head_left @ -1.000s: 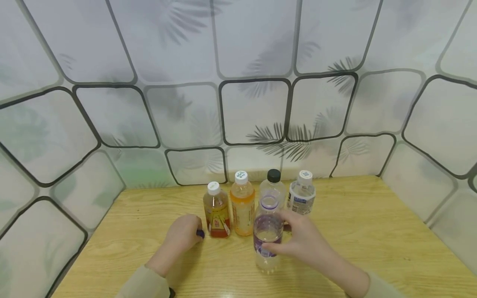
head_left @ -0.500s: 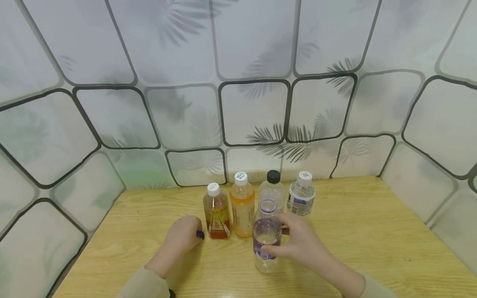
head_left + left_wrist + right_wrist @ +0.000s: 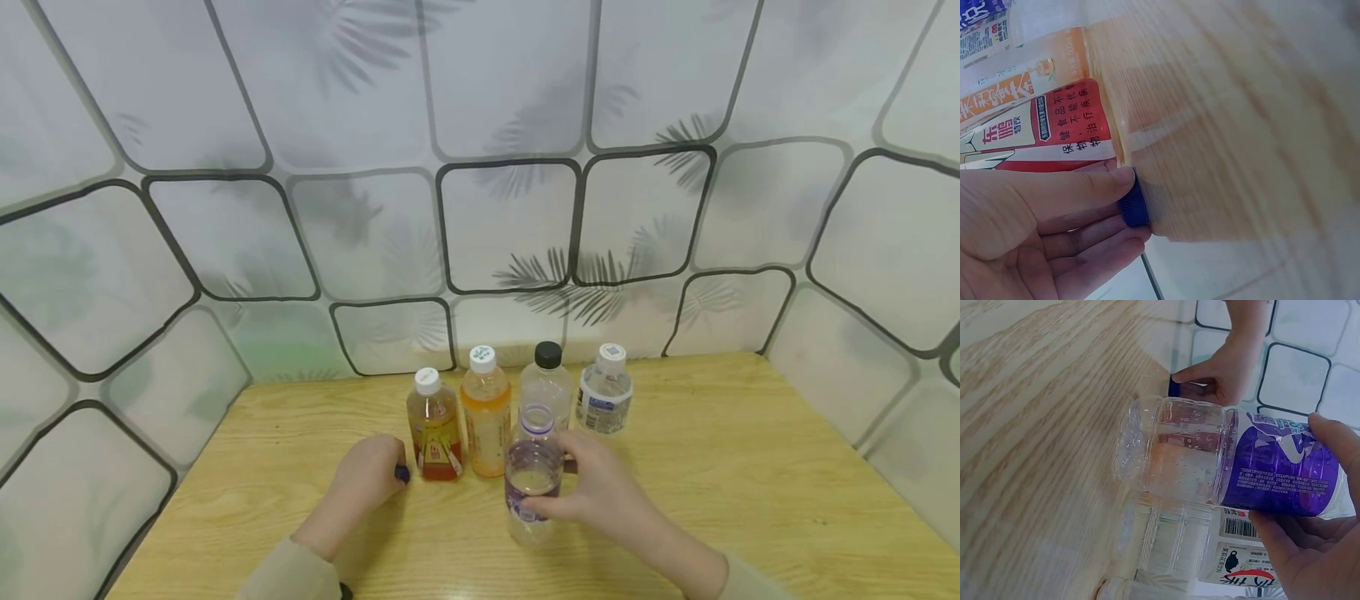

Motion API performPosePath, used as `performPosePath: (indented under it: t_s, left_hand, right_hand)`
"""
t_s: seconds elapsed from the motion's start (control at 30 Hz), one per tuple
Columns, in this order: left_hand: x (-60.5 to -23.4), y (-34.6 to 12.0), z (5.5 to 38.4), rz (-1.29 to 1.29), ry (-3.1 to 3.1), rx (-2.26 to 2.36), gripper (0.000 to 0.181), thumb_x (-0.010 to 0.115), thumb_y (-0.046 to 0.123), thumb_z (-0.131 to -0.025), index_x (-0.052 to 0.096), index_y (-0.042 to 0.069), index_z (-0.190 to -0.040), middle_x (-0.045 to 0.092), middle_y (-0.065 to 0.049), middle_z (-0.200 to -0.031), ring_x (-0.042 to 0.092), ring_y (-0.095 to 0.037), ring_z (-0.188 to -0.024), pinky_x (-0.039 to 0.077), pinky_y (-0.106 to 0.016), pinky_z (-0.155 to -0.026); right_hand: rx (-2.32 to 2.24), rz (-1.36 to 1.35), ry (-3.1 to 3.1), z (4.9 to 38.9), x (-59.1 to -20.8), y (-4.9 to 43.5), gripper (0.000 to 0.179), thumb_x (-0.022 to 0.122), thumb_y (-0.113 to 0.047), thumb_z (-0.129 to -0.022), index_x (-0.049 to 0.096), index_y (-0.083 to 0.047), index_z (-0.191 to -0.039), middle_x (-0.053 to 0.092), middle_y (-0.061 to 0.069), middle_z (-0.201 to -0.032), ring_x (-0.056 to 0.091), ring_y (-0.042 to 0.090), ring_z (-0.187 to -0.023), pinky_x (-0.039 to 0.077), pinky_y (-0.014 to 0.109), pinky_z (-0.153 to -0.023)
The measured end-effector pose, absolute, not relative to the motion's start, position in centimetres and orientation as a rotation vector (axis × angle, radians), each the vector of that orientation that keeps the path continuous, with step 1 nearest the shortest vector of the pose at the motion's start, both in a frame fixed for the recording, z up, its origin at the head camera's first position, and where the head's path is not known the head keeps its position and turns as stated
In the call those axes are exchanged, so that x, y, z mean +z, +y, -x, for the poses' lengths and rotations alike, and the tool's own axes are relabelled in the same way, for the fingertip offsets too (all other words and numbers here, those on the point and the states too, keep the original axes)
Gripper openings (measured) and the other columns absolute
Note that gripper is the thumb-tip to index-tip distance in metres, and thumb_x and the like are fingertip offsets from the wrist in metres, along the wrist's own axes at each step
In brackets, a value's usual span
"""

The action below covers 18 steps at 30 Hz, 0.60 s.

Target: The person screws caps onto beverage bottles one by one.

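Observation:
My left hand (image 3: 369, 473) rests low at the left of the bottles and pinches a dark blue cap (image 3: 1134, 201) between thumb and fingers, close to the table surface. An uncapped clear bottle (image 3: 531, 479) with a purple label stands nearly upright in front of the others, its open mouth facing up. My right hand (image 3: 603, 487) grips it around the label, thumb on the near side. Clear liquid partly fills this bottle. Whether its base touches the table I cannot tell. Right beside the left hand is a white-capped bottle (image 3: 437, 437) with a red and yellow label.
An orange-tinted bottle (image 3: 487, 425) with a white cap, a black-capped clear bottle (image 3: 546, 387) and a white-capped water bottle (image 3: 604, 396) stand in a row behind. The wooden table (image 3: 750, 467) reaches back to a patterned wall (image 3: 510, 225).
The purple-labelled bottle has shifted slightly left with my right hand, and its mouth sits a little lower in the head view. My left hand has stayed put with the cap.

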<state>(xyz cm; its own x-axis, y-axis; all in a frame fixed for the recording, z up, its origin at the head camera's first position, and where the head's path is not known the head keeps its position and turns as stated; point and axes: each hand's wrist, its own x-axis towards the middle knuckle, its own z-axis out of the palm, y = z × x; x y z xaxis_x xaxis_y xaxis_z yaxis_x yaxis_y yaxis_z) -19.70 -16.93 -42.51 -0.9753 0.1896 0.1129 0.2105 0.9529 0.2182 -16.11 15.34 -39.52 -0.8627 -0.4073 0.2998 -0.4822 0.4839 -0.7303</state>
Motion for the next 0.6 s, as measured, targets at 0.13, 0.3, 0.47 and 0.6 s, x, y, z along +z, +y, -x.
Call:
performPosePath:
  t_s: [0.13, 0.3, 0.47, 0.6]
  left_hand:
    - [-42.4, -16.8, 19.7, 0.307, -3.029, -0.344, 0.024, 0.093, 0.002, -0.072, 0.07, 0.008, -0.075, 0.07, -0.002, -0.076, 0.065, -0.019, -0.071, 0.059, -0.038, -0.068]
    - [-42.5, -16.8, 19.7, 0.316, -3.047, -0.325, 0.021, 0.092, 0.003, -0.075, 0.072, 0.008, -0.078, 0.07, -0.003, -0.077, 0.065, -0.02, -0.072, 0.059, -0.039, -0.07]
    - [-42.5, -16.9, 19.2, 0.305, -3.061, -0.314, 0.019, 0.09, 0.0, -0.075, 0.074, 0.006, -0.083, 0.073, -0.005, -0.082, 0.068, -0.023, -0.076, 0.061, -0.043, -0.075]
    - [-41.8, -16.9, 18.7, 0.302, -3.047, -0.327, 0.017, 0.089, -0.001, -0.075, 0.075, 0.006, -0.083, 0.071, -0.003, -0.08, 0.063, -0.018, -0.073, 0.058, -0.039, -0.07]
  right_hand:
    - [1.292, -0.79, -2.637, 16.1, -39.5, 15.3, 0.062, 0.1, -0.024, -0.072, 0.07, -0.003, -0.122, 0.076, 0.006, -0.115, 0.073, 0.024, -0.104, 0.064, 0.023, -0.087]
    - [1.261, -0.79, -2.665, 16.1, -39.3, 15.4, 0.064, 0.099, -0.027, -0.073, 0.069, -0.004, -0.125, 0.076, 0.006, -0.117, 0.073, 0.025, -0.106, 0.063, 0.023, -0.087]
    - [1.256, -0.799, -2.675, 16.0, -39.2, 15.4, 0.065, 0.099, -0.026, -0.073, 0.069, -0.004, -0.125, 0.076, 0.006, -0.117, 0.074, 0.025, -0.105, 0.063, 0.023, -0.087]
    - [1.248, -0.798, -2.669, 16.0, -39.2, 15.3, 0.064, 0.099, -0.025, -0.072, 0.069, -0.004, -0.124, 0.077, 0.006, -0.116, 0.074, 0.024, -0.104, 0.064, 0.024, -0.088]
